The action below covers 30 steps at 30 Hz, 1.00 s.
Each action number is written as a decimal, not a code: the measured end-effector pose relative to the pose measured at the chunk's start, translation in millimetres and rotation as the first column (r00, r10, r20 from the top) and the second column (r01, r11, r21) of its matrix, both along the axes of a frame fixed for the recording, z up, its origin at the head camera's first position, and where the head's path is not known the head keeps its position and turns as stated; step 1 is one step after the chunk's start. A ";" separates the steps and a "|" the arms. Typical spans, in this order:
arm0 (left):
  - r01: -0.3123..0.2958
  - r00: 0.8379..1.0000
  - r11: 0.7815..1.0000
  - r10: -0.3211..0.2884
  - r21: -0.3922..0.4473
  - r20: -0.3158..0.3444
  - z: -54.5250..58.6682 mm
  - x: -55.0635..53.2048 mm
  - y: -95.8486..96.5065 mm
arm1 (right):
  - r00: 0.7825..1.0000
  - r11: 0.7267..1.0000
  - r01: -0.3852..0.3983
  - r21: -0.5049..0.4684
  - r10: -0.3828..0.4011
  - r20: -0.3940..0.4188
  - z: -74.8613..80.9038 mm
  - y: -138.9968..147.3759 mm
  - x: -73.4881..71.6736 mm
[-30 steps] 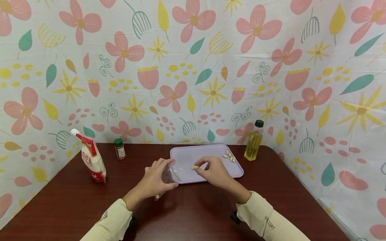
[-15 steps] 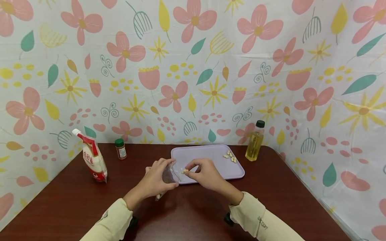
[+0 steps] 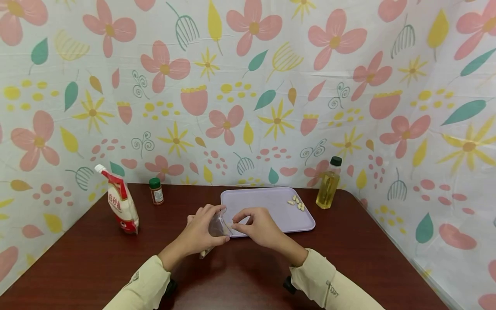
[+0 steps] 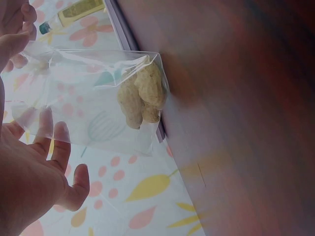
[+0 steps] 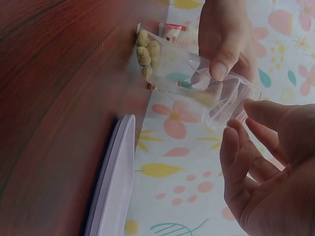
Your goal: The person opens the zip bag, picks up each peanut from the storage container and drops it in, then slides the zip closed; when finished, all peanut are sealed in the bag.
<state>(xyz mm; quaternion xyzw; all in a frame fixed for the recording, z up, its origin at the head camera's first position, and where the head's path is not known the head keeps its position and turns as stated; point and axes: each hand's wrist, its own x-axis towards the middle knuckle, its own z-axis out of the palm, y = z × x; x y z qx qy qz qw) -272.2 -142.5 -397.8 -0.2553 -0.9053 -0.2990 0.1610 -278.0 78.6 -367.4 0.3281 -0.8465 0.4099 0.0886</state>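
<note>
My left hand (image 3: 201, 230) holds a clear plastic bag (image 4: 93, 88) upright by its upper part, thumb on one side and fingers on the other. Several unshelled peanuts (image 5: 147, 54) sit at the bottom of the bag. Higher up inside it, a blurred peanut (image 5: 204, 98) shows in the right wrist view. My right hand (image 3: 259, 224) is at the bag's mouth, thumb and fingers bent loosely with a gap between them and nothing visible in it. Behind the hands lies a pale purple tray (image 3: 263, 209), with several peanuts (image 3: 297, 202) at its right end.
A bottle of yellow oil (image 3: 328, 185) stands right of the tray. To the left are a green-capped spice jar (image 3: 156, 192) and a red and white spouted pouch (image 3: 121, 202). A flowered cloth (image 3: 248, 94) hangs behind the dark wooden table (image 3: 248, 275).
My right hand has carried a peanut leftward from over the tray to the bag's mouth and let it go into the bag. The left hand has kept its hold in place.
</note>
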 end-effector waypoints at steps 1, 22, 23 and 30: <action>0.000 1.000 1.000 0.000 -0.001 -0.002 0.2 -0.1 0.0 | 1.000 1.000 -0.001 -0.002 0.001 0.000 -0.6 1.0 -0.2; 0.001 1.000 0.997 0.001 0.084 -0.014 8.2 -1.8 -4.4 | 0.993 0.994 0.111 0.017 -0.111 0.040 -15.6 42.6 -15.5; 0.004 1.000 0.995 -0.002 0.096 -0.018 9.3 -2.1 -4.9 | 0.992 0.993 0.118 0.019 -0.119 0.046 -17.1 46.5 -17.9; 0.020 1.000 0.998 -0.021 0.066 0.012 8.3 -2.1 -2.7 | 0.976 0.974 0.200 0.109 -0.207 0.065 -28.3 80.7 -37.1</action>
